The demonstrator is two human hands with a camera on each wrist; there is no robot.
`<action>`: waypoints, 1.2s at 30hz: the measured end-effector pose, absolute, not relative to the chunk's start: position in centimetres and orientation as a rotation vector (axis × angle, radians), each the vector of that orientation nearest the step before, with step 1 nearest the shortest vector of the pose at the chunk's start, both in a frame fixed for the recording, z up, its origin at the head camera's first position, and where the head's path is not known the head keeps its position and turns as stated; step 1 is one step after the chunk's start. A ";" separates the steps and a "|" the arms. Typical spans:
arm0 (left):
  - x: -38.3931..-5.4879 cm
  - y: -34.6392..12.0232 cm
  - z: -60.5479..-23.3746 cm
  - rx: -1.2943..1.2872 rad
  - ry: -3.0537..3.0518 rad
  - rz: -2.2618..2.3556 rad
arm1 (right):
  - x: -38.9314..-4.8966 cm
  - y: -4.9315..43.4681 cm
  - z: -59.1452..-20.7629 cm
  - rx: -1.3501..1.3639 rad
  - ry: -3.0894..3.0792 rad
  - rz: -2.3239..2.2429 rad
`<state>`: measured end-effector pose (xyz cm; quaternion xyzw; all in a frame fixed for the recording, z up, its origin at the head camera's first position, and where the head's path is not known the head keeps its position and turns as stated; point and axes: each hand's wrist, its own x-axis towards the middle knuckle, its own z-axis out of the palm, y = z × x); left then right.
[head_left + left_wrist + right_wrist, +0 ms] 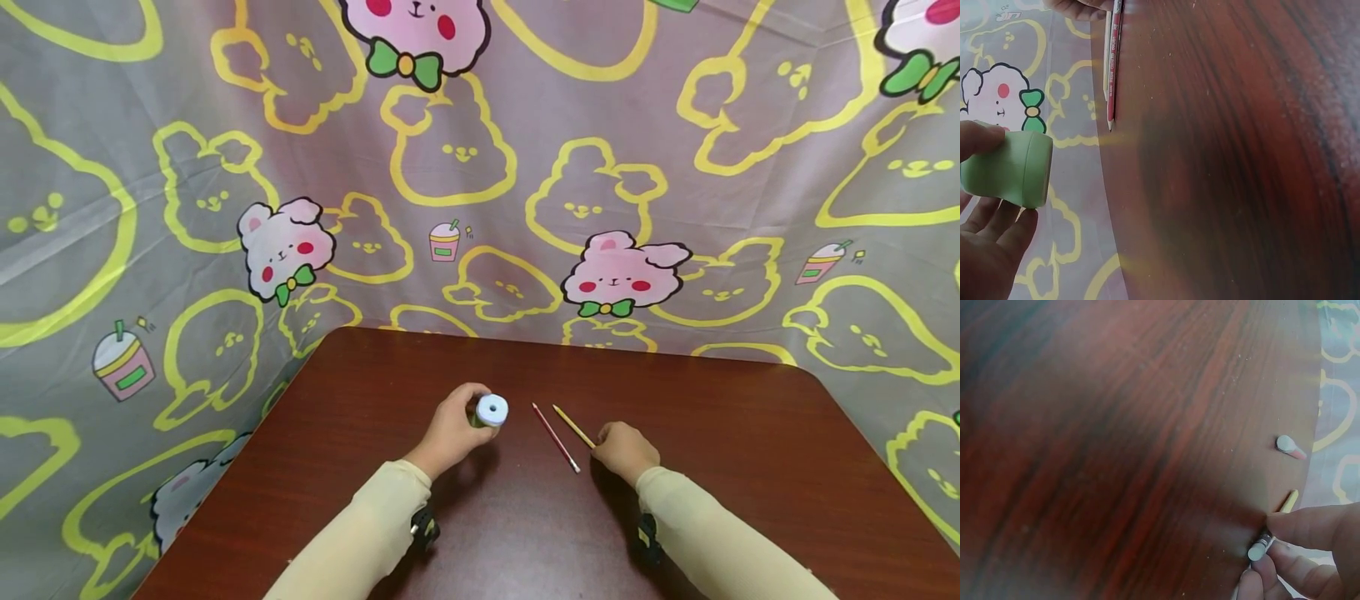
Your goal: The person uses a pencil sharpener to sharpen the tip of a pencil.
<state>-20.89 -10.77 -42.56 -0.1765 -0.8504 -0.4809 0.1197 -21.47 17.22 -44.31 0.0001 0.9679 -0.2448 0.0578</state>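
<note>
My left hand [448, 429] grips a small green pencil sharpener [1025, 165], raised over the table. Its pale top [501, 410] with a round hole in the middle faces up toward the head camera. Over to the right, my right hand [626, 450] pinches a yellow pencil [573, 427] between thumb and fingers close to its eraser end [1257, 552]. The pencil's other end points away to the upper left. A red pencil [557, 439] lies on the table between the hands, its white-tipped end [1285, 444] toward me.
The dark reddish-brown wooden table [495, 533] has rounded far corners. A grey cloth [480, 225] printed with yellow outlines and pink cartoon animals hangs behind and beside it. Dark wrist cameras [425, 527] sit under both sleeves.
</note>
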 end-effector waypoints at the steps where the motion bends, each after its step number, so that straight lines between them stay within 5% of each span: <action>1: -21.0 -10.7 -42.6 -0.511 -2.484 -1.414 | -21.5 17.2 -44.4 0.001 2.934 -0.743; 36: -23.9 -8.3 -44.8 -0.307 -2.509 -1.491 | -21.9 17.2 -44.6 -0.001 2.935 -0.718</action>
